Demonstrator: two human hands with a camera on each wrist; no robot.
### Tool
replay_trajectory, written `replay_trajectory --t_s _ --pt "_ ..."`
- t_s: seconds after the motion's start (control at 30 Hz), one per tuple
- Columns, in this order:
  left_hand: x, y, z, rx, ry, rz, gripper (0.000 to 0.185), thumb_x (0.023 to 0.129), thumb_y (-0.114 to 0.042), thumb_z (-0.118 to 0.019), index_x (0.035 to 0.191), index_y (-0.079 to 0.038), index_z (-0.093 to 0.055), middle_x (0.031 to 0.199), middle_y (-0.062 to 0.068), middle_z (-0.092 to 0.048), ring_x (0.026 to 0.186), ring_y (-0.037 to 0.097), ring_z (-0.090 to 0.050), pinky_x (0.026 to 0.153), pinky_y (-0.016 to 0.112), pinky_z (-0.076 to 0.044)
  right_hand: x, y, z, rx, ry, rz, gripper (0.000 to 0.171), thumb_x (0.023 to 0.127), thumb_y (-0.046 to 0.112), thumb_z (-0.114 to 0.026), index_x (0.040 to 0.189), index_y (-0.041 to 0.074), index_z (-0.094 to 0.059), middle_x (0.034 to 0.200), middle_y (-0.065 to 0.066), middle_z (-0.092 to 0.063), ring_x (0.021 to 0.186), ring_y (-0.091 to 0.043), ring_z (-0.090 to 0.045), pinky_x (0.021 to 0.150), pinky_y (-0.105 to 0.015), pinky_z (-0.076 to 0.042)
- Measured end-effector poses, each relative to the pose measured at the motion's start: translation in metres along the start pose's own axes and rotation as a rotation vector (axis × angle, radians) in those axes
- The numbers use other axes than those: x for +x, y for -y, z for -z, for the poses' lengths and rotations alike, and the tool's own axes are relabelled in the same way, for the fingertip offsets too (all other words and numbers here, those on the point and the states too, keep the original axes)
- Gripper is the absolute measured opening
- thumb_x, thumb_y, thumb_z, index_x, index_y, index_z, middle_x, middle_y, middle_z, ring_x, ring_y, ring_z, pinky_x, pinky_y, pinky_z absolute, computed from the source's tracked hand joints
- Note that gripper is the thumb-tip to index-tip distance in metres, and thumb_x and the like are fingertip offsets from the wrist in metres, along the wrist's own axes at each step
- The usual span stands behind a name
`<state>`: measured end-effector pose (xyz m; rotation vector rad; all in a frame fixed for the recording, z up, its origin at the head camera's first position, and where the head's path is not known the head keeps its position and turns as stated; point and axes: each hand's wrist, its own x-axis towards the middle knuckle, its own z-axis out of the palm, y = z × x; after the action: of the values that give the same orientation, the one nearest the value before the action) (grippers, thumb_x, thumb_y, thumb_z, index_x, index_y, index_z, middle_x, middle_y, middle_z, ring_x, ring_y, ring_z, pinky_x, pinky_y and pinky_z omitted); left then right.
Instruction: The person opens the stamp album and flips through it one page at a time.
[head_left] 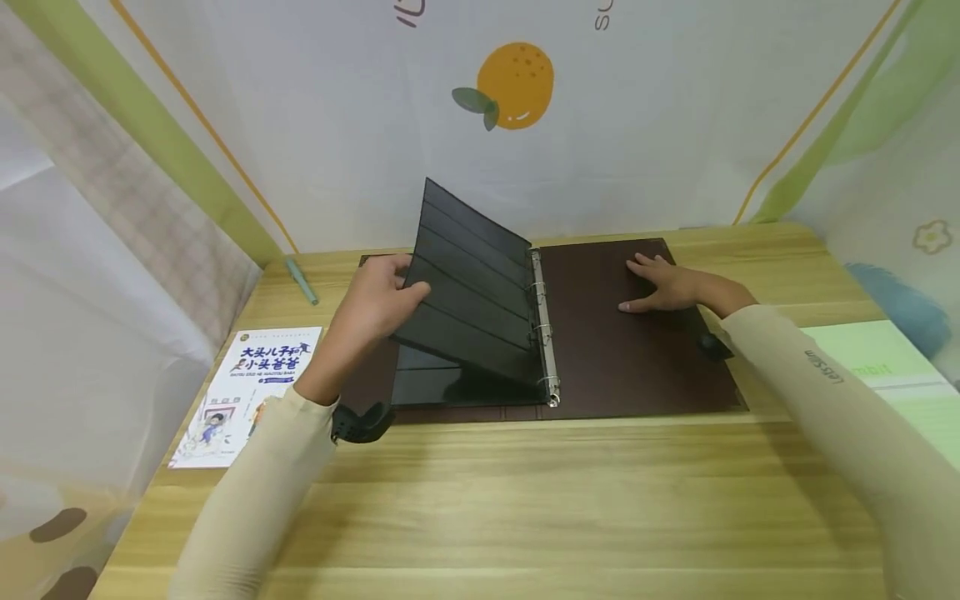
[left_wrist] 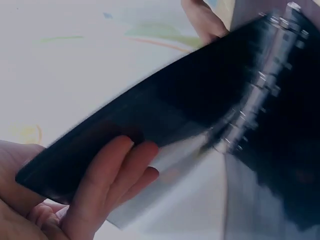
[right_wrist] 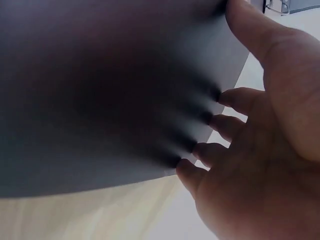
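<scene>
Ring binder (head_left: 630, 350) open at surface's far edge. Left grip (head_left: 378, 296) pinches lifted black pocket page (head_left: 468, 292); pockets' contents indiscernible. Right grip (head_left: 663, 283) flat, fingers straight, on right cover.

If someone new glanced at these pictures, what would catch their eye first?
An open brown ring binder lies mid-table, its black pocket page lifted at a slant by the left hand. The right hand presses flat on the right cover. On the backdrop above hangs a printed orange.

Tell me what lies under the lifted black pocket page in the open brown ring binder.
Under the lifted black pocket page, held by the left hand, another glossy black page lies flat. Anything beneath that is covered.
</scene>
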<state>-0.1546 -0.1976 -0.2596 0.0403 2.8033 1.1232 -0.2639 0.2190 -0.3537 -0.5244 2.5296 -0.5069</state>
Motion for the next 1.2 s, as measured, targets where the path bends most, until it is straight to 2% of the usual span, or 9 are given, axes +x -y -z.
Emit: replay_trajectory --t_s 0.27,0.43,0.57,0.67,0.73,0.8,0.9,1.03,1.2 --pt "-0.005 0.055 -0.006 0.039 0.047 0.081 0.046 0.101 -0.023 -0.062 0.138 0.003 -0.055 0.07 0.008 -0.069 0.055 0.01 -0.058 0.059 0.027 -0.046 0.002 -0.002 -0.005 0.025 -0.008 -0.011 0.102 0.096 0.046 -0.067 0.161 -0.003 -0.005 0.167 -0.028 0.009 0.151 -0.053 0.014 0.116 -0.075 -0.003" --pt "-0.002 0.082 -0.012 0.183 0.067 0.122 0.032 0.096 -0.031 -0.071 0.091 -0.001 -0.062 0.054 -0.004 -0.047 0.053 0.014 -0.056 0.056 0.027 -0.037 0.001 -0.002 -0.006 0.046 -0.02 -0.006 0.101 0.097 0.046 -0.066 0.161 -0.002 -0.004 0.167 -0.026 0.01 0.151 -0.052 0.016 0.116 -0.075 -0.002" --pt "-0.004 0.095 -0.027 0.309 0.026 0.045 0.047 0.089 -0.033 -0.078 0.059 -0.011 -0.049 0.045 -0.002 -0.042 0.042 0.012 -0.049 0.049 0.025 -0.033 -0.002 -0.002 -0.009 0.059 -0.032 -0.006 0.101 0.097 0.046 -0.066 0.161 -0.003 -0.005 0.167 -0.027 0.01 0.151 -0.052 0.017 0.115 -0.075 -0.003" --pt "-0.008 0.101 -0.039 0.383 -0.034 -0.017 0.043 0.086 -0.03 -0.082 0.066 -0.005 -0.052 0.053 0.005 -0.049 0.047 0.018 -0.049 0.049 0.029 -0.037 -0.004 -0.002 -0.012 0.083 -0.036 -0.001 0.102 0.096 0.045 -0.067 0.161 -0.003 -0.005 0.167 -0.027 0.01 0.151 -0.052 0.017 0.116 -0.075 -0.003" --pt "-0.011 0.104 -0.044 0.433 -0.051 -0.057 0.039 0.086 -0.028 -0.082 0.09 0.005 -0.061 0.071 0.015 -0.058 0.06 0.027 -0.057 0.056 0.037 -0.047 -0.005 -0.002 -0.013 0.095 -0.037 0.003 0.102 0.096 0.044 -0.068 0.161 -0.003 -0.005 0.167 -0.027 0.01 0.151 -0.052 0.018 0.116 -0.075 -0.002" --pt "-0.01 0.106 -0.046 0.476 -0.025 -0.108 0.06 0.088 -0.024 -0.079 0.131 0.009 -0.055 0.116 0.03 -0.063 0.102 0.043 -0.065 0.082 0.049 -0.055 -0.005 -0.003 -0.015 0.101 -0.038 0.008 0.102 0.096 0.043 -0.068 0.161 -0.003 -0.005 0.167 -0.027 0.011 0.151 -0.052 0.018 0.116 -0.075 -0.001" --pt "-0.005 0.109 -0.047 0.498 0.113 -0.231 0.069 0.094 -0.015 -0.071 0.152 0.006 -0.04 0.155 0.033 -0.036 0.143 0.05 -0.037 0.11 0.058 -0.042 -0.006 -0.004 -0.016 0.106 -0.042 0.014 0.101 0.096 0.042 -0.068 0.161 -0.003 -0.005 0.167 -0.027 0.012 0.15 -0.052 0.019 0.115 -0.075 -0.001" --pt "-0.001 0.116 -0.042 0.478 0.318 -0.359 0.06 0.103 -0.007 -0.054 0.155 0.009 -0.029 0.164 0.033 -0.015 0.152 0.051 -0.012 0.118 0.066 -0.023 -0.006 -0.005 -0.019 0.123 -0.044 0.024 0.101 0.097 0.041 -0.067 0.161 -0.004 -0.003 0.166 -0.028 0.013 0.15 -0.052 0.021 0.115 -0.076 0.0" --pt "-0.002 0.125 -0.037 0.473 0.354 -0.406 0.057 0.106 -0.007 -0.047 0.155 0.012 -0.025 0.163 0.035 -0.014 0.152 0.053 -0.012 0.118 0.069 -0.018 0.0 -0.002 -0.025 0.134 -0.04 0.028 0.099 0.098 0.039 -0.066 0.161 -0.003 -0.001 0.166 -0.028 0.014 0.149 -0.053 0.022 0.115 -0.076 0.001"
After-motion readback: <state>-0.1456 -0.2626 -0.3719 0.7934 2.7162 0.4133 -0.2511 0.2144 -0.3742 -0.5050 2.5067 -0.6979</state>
